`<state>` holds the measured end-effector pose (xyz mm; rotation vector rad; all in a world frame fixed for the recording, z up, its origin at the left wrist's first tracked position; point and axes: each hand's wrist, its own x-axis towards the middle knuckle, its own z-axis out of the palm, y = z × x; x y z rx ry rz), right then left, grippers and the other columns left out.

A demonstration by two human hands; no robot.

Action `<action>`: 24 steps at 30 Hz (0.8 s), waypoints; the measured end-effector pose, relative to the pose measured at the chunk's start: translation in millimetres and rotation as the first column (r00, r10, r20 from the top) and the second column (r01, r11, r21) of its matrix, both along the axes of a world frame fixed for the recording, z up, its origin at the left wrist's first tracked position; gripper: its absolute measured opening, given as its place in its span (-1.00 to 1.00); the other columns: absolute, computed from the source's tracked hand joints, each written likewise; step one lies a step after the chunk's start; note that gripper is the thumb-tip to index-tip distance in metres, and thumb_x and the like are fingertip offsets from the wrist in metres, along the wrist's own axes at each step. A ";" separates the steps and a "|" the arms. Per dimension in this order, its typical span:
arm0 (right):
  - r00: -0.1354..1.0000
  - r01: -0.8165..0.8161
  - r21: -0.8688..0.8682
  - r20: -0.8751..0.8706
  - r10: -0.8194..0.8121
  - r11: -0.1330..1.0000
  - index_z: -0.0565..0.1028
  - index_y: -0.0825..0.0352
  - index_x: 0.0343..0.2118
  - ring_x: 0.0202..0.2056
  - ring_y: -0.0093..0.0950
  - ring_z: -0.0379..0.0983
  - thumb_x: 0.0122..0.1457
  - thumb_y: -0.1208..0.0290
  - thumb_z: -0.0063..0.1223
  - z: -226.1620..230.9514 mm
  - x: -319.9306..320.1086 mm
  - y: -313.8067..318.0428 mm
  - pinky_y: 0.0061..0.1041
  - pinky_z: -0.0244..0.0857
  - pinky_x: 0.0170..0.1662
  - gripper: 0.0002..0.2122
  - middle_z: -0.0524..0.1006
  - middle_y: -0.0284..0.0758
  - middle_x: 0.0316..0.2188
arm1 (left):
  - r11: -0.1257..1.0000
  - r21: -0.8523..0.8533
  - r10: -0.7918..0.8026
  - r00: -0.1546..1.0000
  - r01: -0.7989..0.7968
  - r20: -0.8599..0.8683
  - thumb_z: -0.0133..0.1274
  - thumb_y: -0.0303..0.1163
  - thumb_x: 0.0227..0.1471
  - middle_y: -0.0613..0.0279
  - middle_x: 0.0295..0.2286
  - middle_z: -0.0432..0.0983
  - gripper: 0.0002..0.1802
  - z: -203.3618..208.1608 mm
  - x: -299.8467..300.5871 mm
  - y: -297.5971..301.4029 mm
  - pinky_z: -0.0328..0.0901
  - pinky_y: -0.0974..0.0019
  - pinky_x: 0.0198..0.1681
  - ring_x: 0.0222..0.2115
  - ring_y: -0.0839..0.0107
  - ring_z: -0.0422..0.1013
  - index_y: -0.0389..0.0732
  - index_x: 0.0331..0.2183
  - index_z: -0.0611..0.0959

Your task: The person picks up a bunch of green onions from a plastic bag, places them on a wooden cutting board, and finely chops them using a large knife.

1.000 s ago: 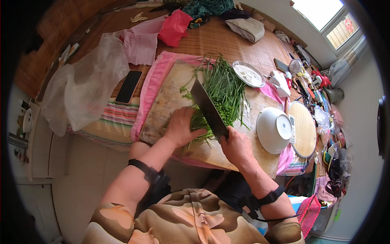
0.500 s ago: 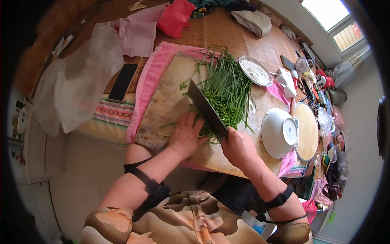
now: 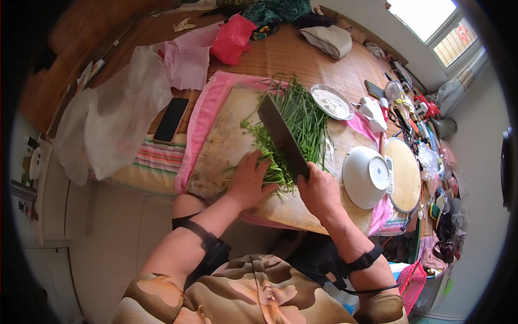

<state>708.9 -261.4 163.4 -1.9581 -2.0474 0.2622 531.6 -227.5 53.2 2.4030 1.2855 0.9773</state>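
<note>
On a worn wooden board (image 3: pixel 216 156) lies a heap of long green chives (image 3: pixel 302 108), with chopped pieces (image 3: pixel 259 132) gathered on its left side. My left hand (image 3: pixel 249 181) bears down on the near end of a bunch of chives, its fingers bent over the stalks and its thumb on the near side. My right hand (image 3: pixel 319 191) is closed round the handle of a cleaver (image 3: pixel 283 135). The wide dark blade slants up and to the left over the greens, just right of my left fingers. The blade's lower edge is hard to make out among the chives.
Right of the board's middle sits an upturned white bowl (image 3: pixel 359 178), beside a round wooden board (image 3: pixel 404 173). A plate of white powder (image 3: pixel 333 102) stands at the far right. A pink towel (image 3: pixel 197 129) lies under the board; a phone (image 3: pixel 171 120) and plastic bag (image 3: pixel 110 119) lie left.
The cleaver has shifted slightly right and stands more steeply. More cut green pieces show left of the blade. My left hand stays on the chives; the whole view has shifted slightly.
</note>
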 end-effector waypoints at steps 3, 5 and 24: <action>0.998 -0.048 -0.010 0.039 0.048 0.999 0.42 0.33 -0.39 -0.55 -0.05 0.46 0.09 0.37 -0.03 2.1 1.6 -6.6 -0.10 0.33 -0.45 -0.86 0.48 -0.05 -0.65 | 1.000 0.027 0.011 1.000 -0.011 0.011 0.22 -0.10 -0.15 -0.11 -0.06 0.17 -0.33 2.0 0.3 -2.2 0.15 -0.02 0.04 -0.04 -0.11 0.17 -0.24 -0.07 0.35; 0.996 -0.070 -0.019 0.056 0.071 0.997 0.43 0.34 -0.42 -0.55 -0.04 0.45 0.10 0.36 -0.04 -4.2 5.3 -8.9 -0.11 0.32 -0.45 -0.86 0.48 -0.04 -0.64 | 1.000 0.011 -0.008 0.999 0.007 0.040 0.24 -0.19 -0.16 -0.10 -0.08 0.20 -0.38 2.2 2.3 -0.7 0.17 -0.01 0.02 -0.06 -0.11 0.19 -0.25 -0.10 0.37; 1.000 0.001 -0.142 -0.022 -0.004 0.990 0.44 0.35 -0.38 -0.45 -0.02 0.47 0.06 0.36 0.03 -31.2 -8.9 15.8 -0.09 0.33 -0.36 -0.84 0.51 -0.03 -0.55 | 0.996 -0.090 0.003 0.998 0.003 0.060 0.24 -0.34 -0.19 -0.09 -0.10 0.22 -0.45 -7.8 8.0 4.2 0.22 -0.01 -0.07 -0.11 -0.10 0.23 -0.23 -0.13 0.41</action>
